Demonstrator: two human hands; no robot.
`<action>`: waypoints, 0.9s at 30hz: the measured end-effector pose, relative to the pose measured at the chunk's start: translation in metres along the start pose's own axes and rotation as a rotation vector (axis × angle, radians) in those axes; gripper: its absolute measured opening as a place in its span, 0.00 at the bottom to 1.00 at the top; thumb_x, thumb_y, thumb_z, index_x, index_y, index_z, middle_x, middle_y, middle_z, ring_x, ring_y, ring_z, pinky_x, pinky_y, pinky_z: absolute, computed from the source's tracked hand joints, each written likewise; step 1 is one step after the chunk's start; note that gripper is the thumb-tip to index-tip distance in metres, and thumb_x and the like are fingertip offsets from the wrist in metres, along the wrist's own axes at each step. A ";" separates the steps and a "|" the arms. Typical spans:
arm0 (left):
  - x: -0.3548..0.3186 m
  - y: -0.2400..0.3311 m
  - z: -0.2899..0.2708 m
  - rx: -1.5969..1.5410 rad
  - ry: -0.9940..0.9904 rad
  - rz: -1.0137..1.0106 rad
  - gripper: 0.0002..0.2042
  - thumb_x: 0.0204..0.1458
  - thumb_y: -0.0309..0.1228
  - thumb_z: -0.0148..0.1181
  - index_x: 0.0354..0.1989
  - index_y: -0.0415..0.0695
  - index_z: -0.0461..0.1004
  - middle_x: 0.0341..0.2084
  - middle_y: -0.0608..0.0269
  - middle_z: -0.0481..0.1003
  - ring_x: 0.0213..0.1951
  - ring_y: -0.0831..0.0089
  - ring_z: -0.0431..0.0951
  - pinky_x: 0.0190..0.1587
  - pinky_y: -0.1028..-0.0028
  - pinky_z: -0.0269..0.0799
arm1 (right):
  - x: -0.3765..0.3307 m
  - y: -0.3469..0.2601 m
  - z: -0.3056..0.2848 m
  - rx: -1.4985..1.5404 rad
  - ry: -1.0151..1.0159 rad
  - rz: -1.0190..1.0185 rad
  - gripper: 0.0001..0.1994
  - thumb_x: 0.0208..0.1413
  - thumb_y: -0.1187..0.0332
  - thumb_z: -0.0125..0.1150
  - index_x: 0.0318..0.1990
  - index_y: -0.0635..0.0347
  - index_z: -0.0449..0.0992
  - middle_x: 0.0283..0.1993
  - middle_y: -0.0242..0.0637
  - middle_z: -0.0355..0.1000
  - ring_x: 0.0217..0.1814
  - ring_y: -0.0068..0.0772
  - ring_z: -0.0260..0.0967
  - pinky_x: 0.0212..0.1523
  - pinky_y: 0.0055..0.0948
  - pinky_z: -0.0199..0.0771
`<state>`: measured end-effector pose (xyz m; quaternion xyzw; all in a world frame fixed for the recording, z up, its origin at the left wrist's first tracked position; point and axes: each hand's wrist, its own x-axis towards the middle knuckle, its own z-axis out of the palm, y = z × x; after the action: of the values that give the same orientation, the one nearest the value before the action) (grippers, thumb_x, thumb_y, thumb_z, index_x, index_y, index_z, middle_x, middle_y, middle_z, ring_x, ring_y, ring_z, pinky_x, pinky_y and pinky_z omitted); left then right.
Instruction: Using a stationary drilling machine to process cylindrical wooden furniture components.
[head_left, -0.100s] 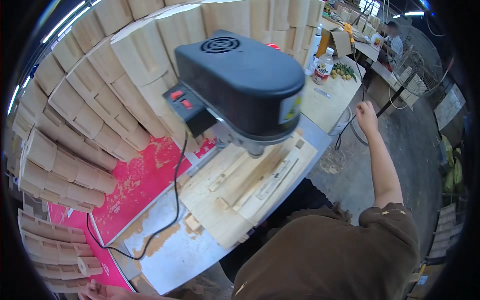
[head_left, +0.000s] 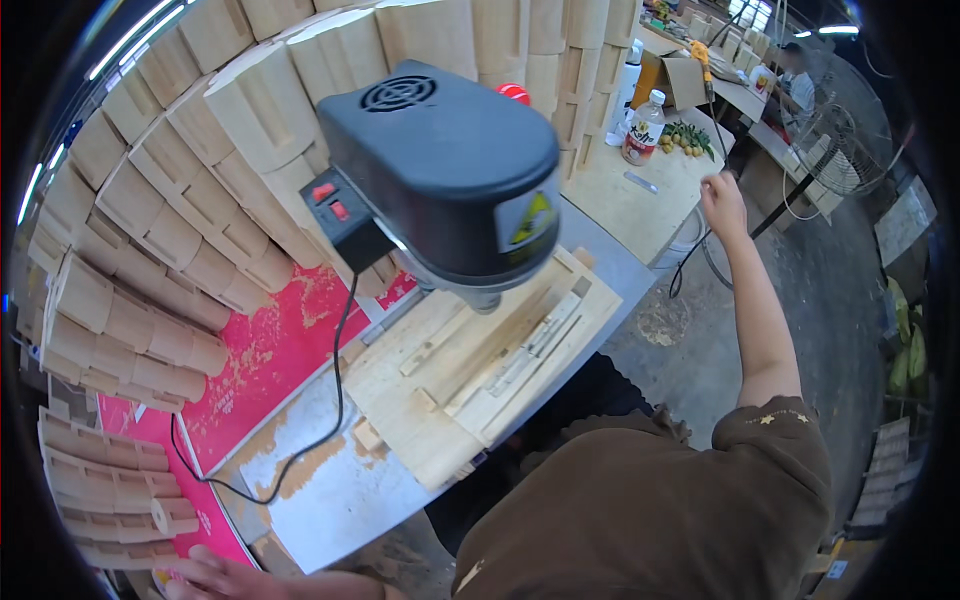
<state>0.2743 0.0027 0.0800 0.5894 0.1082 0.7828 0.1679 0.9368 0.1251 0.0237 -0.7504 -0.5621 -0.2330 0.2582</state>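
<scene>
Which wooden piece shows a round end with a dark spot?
The small wooden piece at lower left, pictured just above the left hand; its neighbours show their sides instead.

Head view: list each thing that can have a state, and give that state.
Left hand, fingers loosely open
Right hand, fingers curled; grip unclear
Black machine, running or off: cannot tell
Black cord, slack, curving
Wooden blocks, stacked
Bottle, upright, capped
Cardboard box, flap open
Fan, standing; spinning unclear
Red sheet, strewn with sawdust

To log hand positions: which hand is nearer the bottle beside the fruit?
Right: the right hand is lower right of the bottle; the left hand, far lower left.
</scene>
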 end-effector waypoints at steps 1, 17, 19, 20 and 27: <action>0.013 0.016 0.020 0.067 -0.179 0.031 0.25 0.55 0.30 0.52 0.62 0.54 0.55 0.33 0.56 0.65 0.30 0.67 0.68 0.31 0.65 0.65 | 0.010 0.007 0.008 0.027 0.065 -0.059 0.05 0.49 0.69 0.55 0.35 0.55 0.73 0.36 0.41 0.67 0.37 0.46 0.68 0.38 0.38 0.69; 0.030 -0.022 0.300 -0.448 -0.704 -0.317 0.03 0.45 0.24 0.57 0.26 0.37 0.74 0.24 0.51 0.72 0.20 0.65 0.70 0.15 0.70 0.57 | 0.242 0.101 0.195 -0.071 -0.408 0.119 0.32 0.50 0.38 0.47 0.57 0.45 0.63 0.53 0.52 0.66 0.56 0.56 0.62 0.56 0.43 0.62; -0.038 -0.019 0.315 -0.517 -0.380 -0.245 0.06 0.52 0.25 0.52 0.26 0.37 0.72 0.28 0.52 0.72 0.24 0.60 0.70 0.24 0.68 0.63 | 0.244 0.111 0.218 -0.017 -0.385 0.124 0.33 0.50 0.38 0.47 0.58 0.46 0.60 0.51 0.59 0.66 0.56 0.58 0.62 0.55 0.46 0.63; -0.035 -0.020 0.311 -0.585 -0.645 -0.219 0.07 0.53 0.26 0.50 0.27 0.37 0.72 0.29 0.52 0.71 0.25 0.59 0.70 0.26 0.67 0.63 | 0.240 0.112 0.222 -0.020 -0.311 0.127 0.32 0.50 0.40 0.48 0.58 0.48 0.60 0.48 0.62 0.67 0.54 0.58 0.63 0.53 0.45 0.64; -0.025 -0.007 0.316 -0.848 -0.938 -0.279 0.07 0.54 0.27 0.51 0.29 0.38 0.73 0.32 0.52 0.72 0.29 0.56 0.72 0.30 0.64 0.66 | 0.196 0.038 0.111 -0.053 -0.165 0.069 0.17 0.56 0.51 0.44 0.38 0.55 0.68 0.36 0.50 0.73 0.41 0.56 0.70 0.40 0.49 0.69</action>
<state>0.5842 -0.0094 0.1445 0.7318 -0.2196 0.3878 0.5155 1.0309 0.3296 0.0602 -0.7924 -0.5490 -0.1763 0.1991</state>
